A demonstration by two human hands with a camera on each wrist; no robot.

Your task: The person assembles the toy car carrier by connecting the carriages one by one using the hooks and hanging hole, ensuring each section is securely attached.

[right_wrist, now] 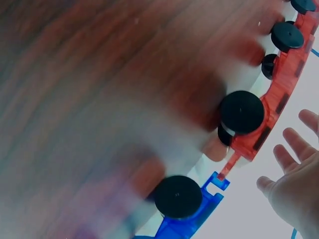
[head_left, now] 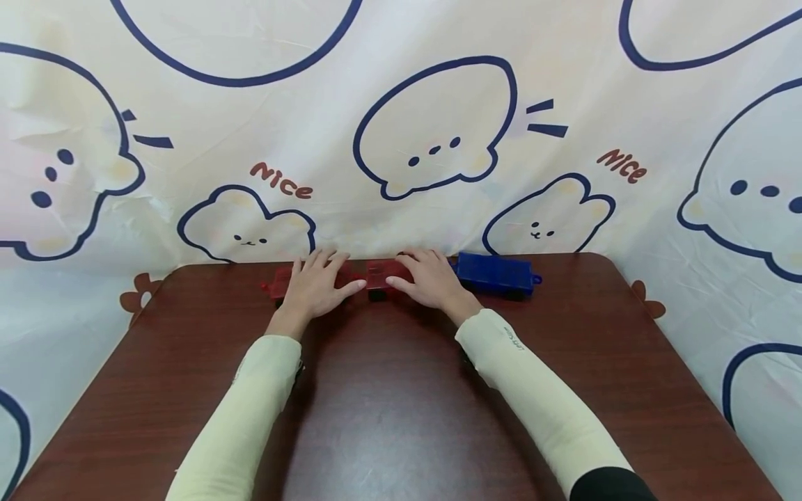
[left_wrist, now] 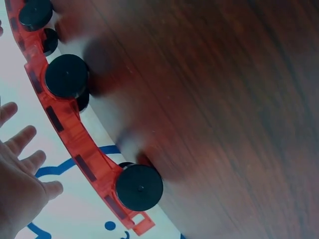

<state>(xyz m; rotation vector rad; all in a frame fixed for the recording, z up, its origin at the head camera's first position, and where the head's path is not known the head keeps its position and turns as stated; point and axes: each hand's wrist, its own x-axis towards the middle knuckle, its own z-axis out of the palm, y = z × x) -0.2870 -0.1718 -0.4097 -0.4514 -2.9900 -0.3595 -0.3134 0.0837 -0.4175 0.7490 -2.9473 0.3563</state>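
Two red translucent toy train cars with black wheels stand end to end at the table's far edge. My left hand (head_left: pixel 316 282) is over the left red car (head_left: pixel 281 280), fingers spread and reaching past its top. Above the right red car (head_left: pixel 378 273) lies my right hand (head_left: pixel 429 278), hiding part of it. A blue toy train car (head_left: pixel 495 273) stands to the right of that hand. In the right wrist view, the red car's hitch meets the loop of the blue car (right_wrist: pixel 187 221); whether they are hooked I cannot tell. Both hands have loosely extended fingers and grip nothing visible.
The dark brown wooden table (head_left: pixel 388 417) stretches toward me. Behind the cars hangs a pale cloth (head_left: pixel 401 223) with cartoon drawings, close to the table's back edge.
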